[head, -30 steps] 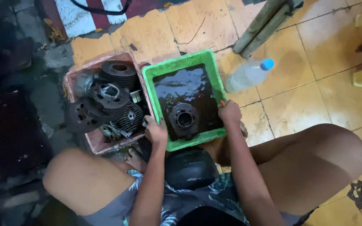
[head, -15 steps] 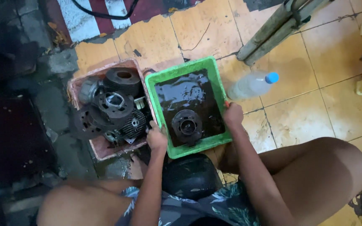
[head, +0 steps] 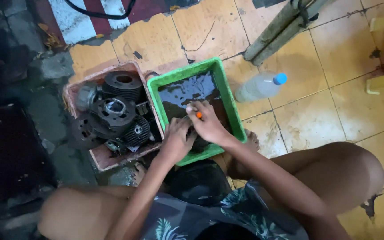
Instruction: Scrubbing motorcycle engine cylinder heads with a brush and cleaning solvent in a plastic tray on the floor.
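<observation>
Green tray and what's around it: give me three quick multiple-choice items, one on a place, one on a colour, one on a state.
1. Where does the plastic bottle lie?
A. On the tiled floor beside the green tray
B. Inside the pink tray
C. On the person's knee

2. What colour is the bottle's cap?
A. Red
B. Blue
C. White

3. What is in the green tray?
A. Clean water
B. Dry sand
C. Dark liquid

Key: 1 A, it lies on its side on the yellow tiles; 2 B, the cap shows blue; 3 C, the tray's pool is black and glossy where the left hand and right hand work.
</observation>
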